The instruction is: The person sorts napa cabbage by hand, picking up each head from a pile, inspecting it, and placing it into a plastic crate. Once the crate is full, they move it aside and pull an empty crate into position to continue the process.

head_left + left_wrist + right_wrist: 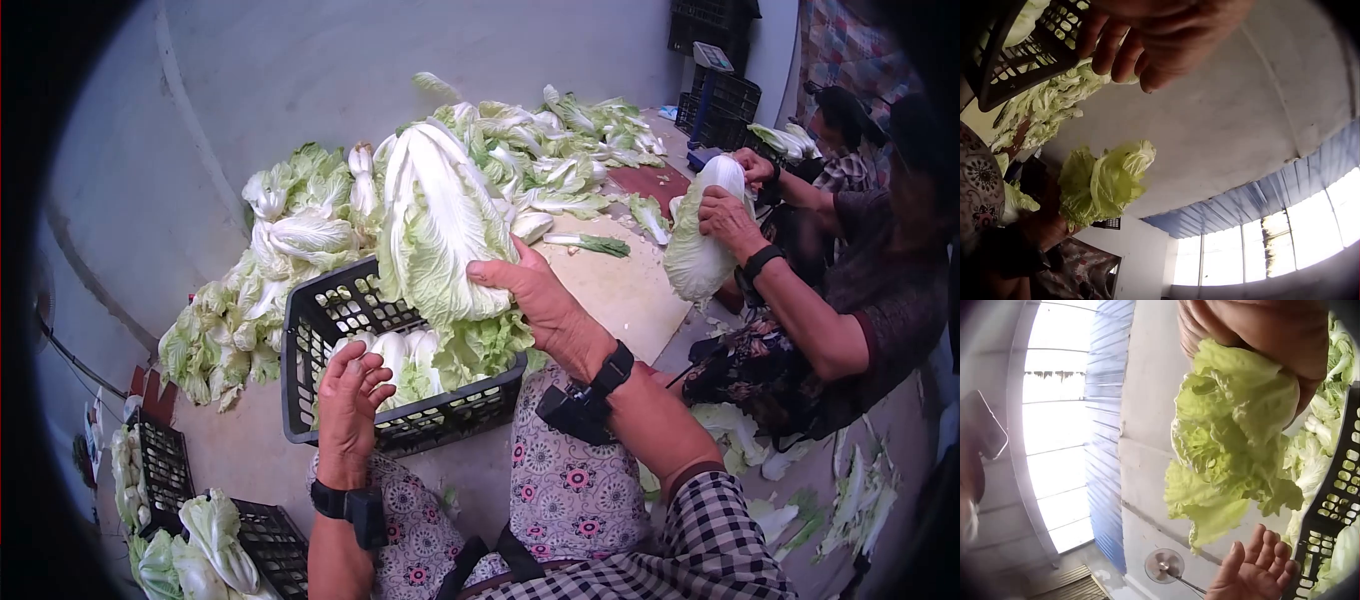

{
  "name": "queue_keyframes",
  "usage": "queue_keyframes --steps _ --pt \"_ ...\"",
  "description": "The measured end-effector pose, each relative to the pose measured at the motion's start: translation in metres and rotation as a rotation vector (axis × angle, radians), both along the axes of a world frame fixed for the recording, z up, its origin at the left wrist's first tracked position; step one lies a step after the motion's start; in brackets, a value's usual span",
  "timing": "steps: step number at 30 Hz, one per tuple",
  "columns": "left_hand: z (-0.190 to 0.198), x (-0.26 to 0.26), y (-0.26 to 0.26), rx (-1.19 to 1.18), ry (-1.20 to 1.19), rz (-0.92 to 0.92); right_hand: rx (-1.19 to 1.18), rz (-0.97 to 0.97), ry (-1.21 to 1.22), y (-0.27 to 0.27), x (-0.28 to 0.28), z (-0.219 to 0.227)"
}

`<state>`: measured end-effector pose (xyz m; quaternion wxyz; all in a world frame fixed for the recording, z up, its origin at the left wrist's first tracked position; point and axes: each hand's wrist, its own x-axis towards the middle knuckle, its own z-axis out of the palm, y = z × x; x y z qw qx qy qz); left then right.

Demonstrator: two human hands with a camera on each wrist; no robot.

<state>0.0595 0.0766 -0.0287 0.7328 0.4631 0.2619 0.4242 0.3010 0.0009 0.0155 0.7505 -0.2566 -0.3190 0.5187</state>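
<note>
A large Chinese cabbage (445, 225), white ribs up and leafy end down, is held above a black crate (440, 425) by my right hand (540, 305), whose thumb lies across its leaves. In the right wrist view my right hand (1260, 331) wraps the cabbage (1229, 437). My left hand (350, 405) is raised at the crate's near left side, palm up with fingers loosely bent and nothing in it; the left wrist view shows the left hand (1166, 37) apart from the cabbage (1104, 184). More cabbages (405, 360) lie inside the crate.
Piled cabbages (300, 230) and loose leaves (560, 140) lie behind and left of the crate, near a pale board (620, 290). At right, a seated person (840, 270) holds another cabbage (705, 235). Filled crates (265, 540) stand at lower left; leaf scraps (860, 500) at lower right.
</note>
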Motion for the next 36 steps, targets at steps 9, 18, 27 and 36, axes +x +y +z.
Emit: queue_keyframes --steps 9,18,27,36 --pt "0.005 -0.001 0.003 -0.026 -0.036 0.008 -0.038 -0.295 0.115 -0.038 0.087 -0.022" --pt "0.011 -0.025 0.021 0.009 -0.080 0.062 -0.160 -0.636 0.061 -0.037 0.178 -0.072" --pt "0.025 -0.044 0.036 0.090 -0.036 -0.018 -0.788 -0.408 -0.332 -0.059 0.181 -0.149" --pt "0.010 -0.100 0.067 0.090 0.083 0.196 -0.621 -0.120 -0.464 -0.005 0.111 -0.081"
